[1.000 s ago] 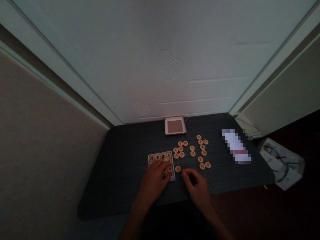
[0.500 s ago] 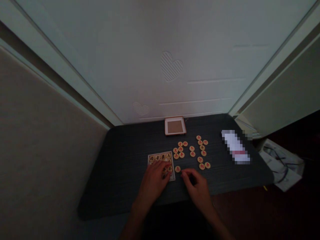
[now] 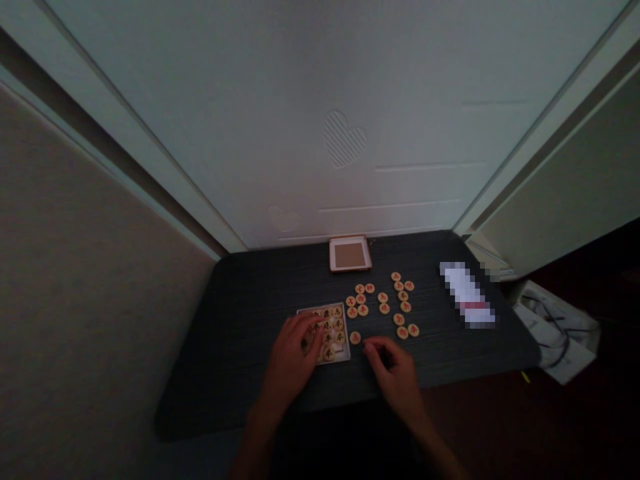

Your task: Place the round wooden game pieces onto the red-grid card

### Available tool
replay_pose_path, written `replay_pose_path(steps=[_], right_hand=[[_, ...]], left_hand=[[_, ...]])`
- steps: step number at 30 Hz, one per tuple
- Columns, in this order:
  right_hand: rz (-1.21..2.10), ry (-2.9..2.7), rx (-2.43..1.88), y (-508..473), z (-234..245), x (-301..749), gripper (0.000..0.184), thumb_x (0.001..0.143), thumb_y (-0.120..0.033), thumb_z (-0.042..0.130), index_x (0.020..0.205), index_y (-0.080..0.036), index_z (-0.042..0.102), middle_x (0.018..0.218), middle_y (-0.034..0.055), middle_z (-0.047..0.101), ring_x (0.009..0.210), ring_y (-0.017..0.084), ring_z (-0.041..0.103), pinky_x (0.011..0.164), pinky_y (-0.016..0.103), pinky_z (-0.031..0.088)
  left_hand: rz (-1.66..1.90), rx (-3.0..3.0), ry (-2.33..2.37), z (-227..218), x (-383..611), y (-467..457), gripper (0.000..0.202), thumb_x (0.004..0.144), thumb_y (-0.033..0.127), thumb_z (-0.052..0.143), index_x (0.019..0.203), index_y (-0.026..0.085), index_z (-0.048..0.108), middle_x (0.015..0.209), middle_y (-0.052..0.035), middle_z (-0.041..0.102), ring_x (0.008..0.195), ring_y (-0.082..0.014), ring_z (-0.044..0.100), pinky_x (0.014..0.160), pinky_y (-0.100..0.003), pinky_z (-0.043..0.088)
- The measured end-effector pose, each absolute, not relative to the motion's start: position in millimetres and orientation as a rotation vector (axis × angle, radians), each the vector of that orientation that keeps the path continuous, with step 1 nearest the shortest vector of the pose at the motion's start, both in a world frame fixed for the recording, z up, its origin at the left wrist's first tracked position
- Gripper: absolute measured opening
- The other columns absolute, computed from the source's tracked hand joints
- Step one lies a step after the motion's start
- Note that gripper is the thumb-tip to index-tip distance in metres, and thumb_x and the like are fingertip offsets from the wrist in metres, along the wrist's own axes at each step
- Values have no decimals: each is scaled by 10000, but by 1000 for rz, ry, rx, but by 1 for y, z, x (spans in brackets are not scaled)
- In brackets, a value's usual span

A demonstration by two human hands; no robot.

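A small square tray (image 3: 341, 308) on the dark table (image 3: 240, 313) holds several round wooden chess discs with black characters. My left hand (image 3: 293, 350) lies over the tray's left side, its fingers bent onto the discs there; what they grip, if anything, is hidden. My right hand (image 3: 393, 370) rests on the table just right of the tray with the fingers curled. A single red-marked disc (image 3: 355, 338) lies between tray and right hand. Several more red-marked discs (image 3: 385, 303) are scattered behind.
An empty red-rimmed box lid (image 3: 349, 254) stands at the table's back edge against the white wall. A blurred white packet (image 3: 467, 295) lies at the right. A white bag with cables (image 3: 557, 330) hangs off the table's right end.
My left hand has slid left across the tray, uncovering the discs in its right half. My right hand has stayed where it was.
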State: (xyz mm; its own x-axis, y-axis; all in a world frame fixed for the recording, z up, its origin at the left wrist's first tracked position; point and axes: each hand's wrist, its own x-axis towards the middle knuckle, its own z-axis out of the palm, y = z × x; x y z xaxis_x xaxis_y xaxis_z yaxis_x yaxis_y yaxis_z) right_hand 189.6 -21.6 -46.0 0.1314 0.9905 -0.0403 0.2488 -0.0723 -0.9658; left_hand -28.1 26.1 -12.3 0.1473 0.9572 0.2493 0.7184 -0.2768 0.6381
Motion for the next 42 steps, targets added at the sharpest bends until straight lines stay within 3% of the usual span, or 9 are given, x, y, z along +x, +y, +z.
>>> replay_pose_path(steps=[7,12,17,27,32,42], right_hand=[[1034,-1213,-1472,-22,-39,202,323,923,-499,614,961,-203,738,890,72,767,850,242,724,768,328,555],[716,-1332,-1567,-7,-22,243,316,910,-495,618,993,-216,744,1002,87,769,930,259,713,854,373,551],[529,-1488,-1721,33,-18,286,329,903,-480,604,1069,-220,718,1011,77,762,855,240,713,775,353,548],[445,-1551,-2019,78,-41,291,285,831,-505,663,804,-222,673,769,24,738,688,202,685,617,280,425],[331,-1583,-2109,82,-43,288,284,804,-502,692,757,-229,626,730,19,709,657,202,658,583,276,369],[347,-1502,-2022,76,-40,295,280,824,-502,675,787,-228,629,751,27,716,687,212,678,617,291,434]], left_hand=[[1061,1869,1718,-36,-64,21,270,979,292,489,1205,221,618,1267,-96,627,1185,-249,600,999,-433,517],[1056,1916,1662,-52,-69,19,301,983,244,424,1221,218,607,1298,-104,608,1231,-262,570,1087,-506,447],[1026,1964,1662,-60,-68,19,299,970,238,454,1231,224,600,1338,-101,582,1246,-268,563,1091,-489,442],[1000,1984,1685,-58,-66,16,301,974,230,452,1242,229,590,1354,-96,571,1253,-264,561,1091,-484,440],[994,1982,1701,-59,-67,15,301,973,239,457,1241,234,594,1363,-95,572,1256,-270,562,1089,-492,439],[1001,1979,1693,-58,-66,16,285,988,250,449,1232,231,597,1341,-99,577,1242,-265,568,1081,-494,450]])
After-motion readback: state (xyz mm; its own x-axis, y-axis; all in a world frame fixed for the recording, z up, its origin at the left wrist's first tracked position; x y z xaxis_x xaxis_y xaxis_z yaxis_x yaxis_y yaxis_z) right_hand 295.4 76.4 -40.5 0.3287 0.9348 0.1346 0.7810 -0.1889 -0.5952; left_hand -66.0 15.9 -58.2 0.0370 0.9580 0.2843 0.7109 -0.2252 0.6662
